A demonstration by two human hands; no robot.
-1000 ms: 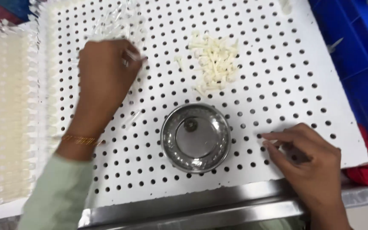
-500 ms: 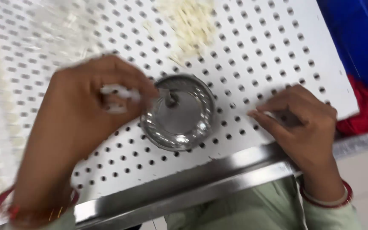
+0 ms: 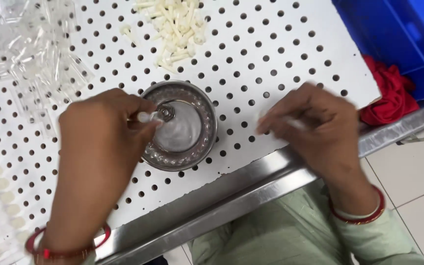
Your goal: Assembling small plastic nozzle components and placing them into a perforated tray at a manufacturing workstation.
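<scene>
The left hand [image 3: 99, 147] pinches a small clear tube [image 3: 145, 117] between its fingertips, tip held over the steel bowl [image 3: 178, 125]. The bowl sits on the white perforated board [image 3: 280, 54] and holds a clear liquid and a small round piece near the tube's tip. The right hand [image 3: 320, 130], on the board's near edge, is closed on a thin white stick [image 3: 290, 122]. Clear tubes [image 3: 30, 54] pile at far left, white pins [image 3: 177, 27] beyond the bowl. A blue bin [image 3: 393, 34] with red cloth [image 3: 391, 95] stands right.
</scene>
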